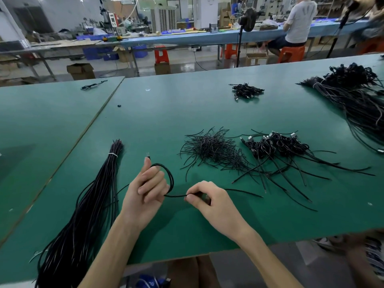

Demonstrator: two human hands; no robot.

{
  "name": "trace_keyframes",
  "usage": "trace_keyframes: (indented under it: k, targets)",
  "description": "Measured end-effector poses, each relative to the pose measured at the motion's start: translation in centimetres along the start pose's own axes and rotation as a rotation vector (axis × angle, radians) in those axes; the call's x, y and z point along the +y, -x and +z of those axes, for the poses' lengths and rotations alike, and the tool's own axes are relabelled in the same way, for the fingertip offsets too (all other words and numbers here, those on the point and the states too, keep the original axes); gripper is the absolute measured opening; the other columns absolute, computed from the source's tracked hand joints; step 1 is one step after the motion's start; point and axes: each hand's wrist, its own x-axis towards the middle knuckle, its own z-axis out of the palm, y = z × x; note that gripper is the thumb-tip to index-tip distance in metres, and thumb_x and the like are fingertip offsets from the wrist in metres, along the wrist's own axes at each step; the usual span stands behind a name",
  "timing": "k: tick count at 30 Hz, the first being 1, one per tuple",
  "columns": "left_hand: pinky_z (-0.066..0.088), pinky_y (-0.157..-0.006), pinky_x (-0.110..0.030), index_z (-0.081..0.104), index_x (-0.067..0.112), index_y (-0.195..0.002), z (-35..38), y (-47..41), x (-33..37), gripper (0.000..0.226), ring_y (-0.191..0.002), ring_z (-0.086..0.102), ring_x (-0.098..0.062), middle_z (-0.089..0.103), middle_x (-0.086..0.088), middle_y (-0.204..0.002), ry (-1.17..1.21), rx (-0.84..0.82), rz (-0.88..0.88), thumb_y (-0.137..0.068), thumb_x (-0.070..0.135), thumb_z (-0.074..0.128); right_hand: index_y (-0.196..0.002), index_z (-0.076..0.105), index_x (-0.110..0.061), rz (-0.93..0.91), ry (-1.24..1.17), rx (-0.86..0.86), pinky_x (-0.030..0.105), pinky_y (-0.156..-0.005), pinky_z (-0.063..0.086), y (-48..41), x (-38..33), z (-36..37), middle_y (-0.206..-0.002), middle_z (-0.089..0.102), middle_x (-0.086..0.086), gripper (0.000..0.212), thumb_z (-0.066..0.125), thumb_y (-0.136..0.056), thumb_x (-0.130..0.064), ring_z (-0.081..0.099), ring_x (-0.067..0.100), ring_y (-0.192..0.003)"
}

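Lower middle of the frame: the black cable (171, 179) is looped in the left hand (145, 190), which grips it. The tip above the thumb is too small to make out. The right hand (207, 201) pinches the straight run just beside the loop. The tied bundle (83, 215) at lower left runs off the bottom edge, and the heap (357, 100) at upper right is cut off too. Wire scraps (209, 148) sit at centre.

Light: bright, coming evenly from overhead.
Shadows: lying softly on the table (158, 113) at 6 o'clock.
Distortion: edges are bowing at 3 and 9 o'clock.
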Motion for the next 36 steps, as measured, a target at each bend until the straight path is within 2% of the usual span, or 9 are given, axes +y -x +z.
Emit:
trace_keyframes:
  k: [3, 6, 11, 14, 21, 26, 28, 31, 36]
  targets:
    - [0.036, -0.046, -0.022, 0.045, 0.024, -0.059, 0.1, 0.1, -0.3, 0.051, -0.04, 0.022, -0.007, 0.029, 0.012, -0.042, -0.305, 0.192, 0.045, -0.104, 0.046, 0.054, -0.1, 0.07, -0.03, 0.019, -0.028, 0.016, 0.017, -0.081, 0.046, -0.1, -0.1, -0.3, -0.097, 0.067, -0.015, 0.006, 0.066, -0.1, -0.026, 0.06, 0.003, -0.091]
    - [0.024, -0.043, -0.02, 0.038, 0.02, -0.055, 0.8, -0.5, -2.2, 0.055, -0.043, 0.022, -0.011, 0.029, 0.006, -0.048, -0.945, 0.322, 0.151, -0.096, 0.051, 0.058, -0.103, 0.067, -0.027, 0.041, -0.004, 0.057, 0.021, -0.085, 0.051, 0.0, -0.1, -0.2, -0.097, 0.068, -0.011, 0.006, 0.067, -0.099, -0.022, 0.063, 0.005, -0.094]
    - [0.039, -0.05, -0.03, 0.052, 0.017, -0.062, 0.5, -0.3, -4.0, 0.058, -0.048, 0.045, -0.011, 0.051, 0.005, -0.053, -1.728, 0.268, 0.254, -0.1, 0.058, 0.039, -0.107, 0.063, -0.022, 0.07, -0.113, 0.107, 0.015, -0.08, 0.051, 0.0, -0.2, -0.3, -0.092, 0.074, -0.006, 0.011, 0.063, -0.101, -0.014, 0.069, 0.002, -0.088]
    - [0.05, -0.075, -0.035, 0.064, 0.017, -0.085, 0.7, -0.3, -4.8, 0.051, -0.074, 0.058, -0.014, 0.065, 0.007, -0.078, -2.189, 0.085, 0.254, -0.105, 0.05, 0.032, -0.107, 0.067, -0.021, 0.113, -0.209, 0.168, 0.021, -0.086, 0.054, -0.1, 0.1, -0.7, -0.098, 0.073, -0.006, 0.015, 0.059, -0.102, -0.009, 0.069, 0.003, -0.096]
    - [0.051, -0.08, -0.032, 0.069, 0.01, -0.088, 0.5, -0.4, -4.8, 0.041, -0.084, 0.061, -0.018, 0.067, 0.003, -0.086, -2.329, 0.132, 0.523, -0.107, 0.037, 0.045, -0.106, 0.068, -0.016, 0.101, -0.387, 0.246, 0.026, -0.055, 0.051, -0.1, 0.2, -0.7, -0.09, 0.074, 0.0, 0.015, 0.057, -0.103, -0.006, 0.068, 0.011, -0.07]
    - [0.045, -0.109, -0.03, 0.07, 0.009, -0.129, 0.5, -0.6, -4.9, 0.052, -0.135, 0.056, -0.015, 0.067, 0.003, -0.135, -2.278, 0.131, 0.466, -0.105, 0.045, 0.041, -0.105, 0.067, -0.013, 0.109, -0.409, 0.282, 0.035, -0.053, 0.058, -0.2, 0.2, -0.7, -0.092, 0.076, 0.004, 0.011, 0.059, -0.103, -0.007, 0.076, 0.022, -0.082]
    - [0.044, -0.112, -0.031, 0.065, 0.008, -0.136, 0.6, -0.6, -4.8, 0.054, -0.14, 0.05, -0.015, 0.064, 0.002, -0.14, -2.286, 0.139, 0.454, -0.106, 0.046, 0.042, -0.104, 0.069, -0.014, 0.11, -0.375, 0.266, 0.042, -0.055, 0.06, -0.2, 0.2, -0.6, -0.091, 0.076, 0.003, 0.01, 0.059, -0.103, -0.009, 0.076, 0.024, -0.08]
    - [0.038, -0.118, -0.032, 0.055, 0.01, -0.146, 0.5, -0.7, -4.7, 0.057, -0.148, 0.038, -0.011, 0.055, 0.002, -0.15, -2.248, 0.18, 0.376, -0.104, 0.045, 0.038, -0.103, 0.07, -0.014, 0.082, -0.385, 0.206, 0.034, -0.053, 0.059, -0.3, 0.1, -0.4, -0.09, 0.076, 0.005, 0.014, 0.059, -0.102, -0.006, 0.076, 0.023, -0.081]
    - [0.023, -0.12, -0.017, 0.045, 0.025, -0.153, 0.0, -0.8, -4.5, 0.064, -0.15, 0.023, 0.006, 0.04, 0.014, -0.159, -2.05, 0.214, 0.284, -0.1, 0.057, 0.029, -0.108, 0.07, -0.005, 0.034, -0.536, 0.137, 0.028, -0.06, 0.057, -0.3, 0.1, -1.0, -0.094, 0.077, 0.01, 0.017, 0.058, -0.1, 0.004, 0.076, 0.027, -0.083]
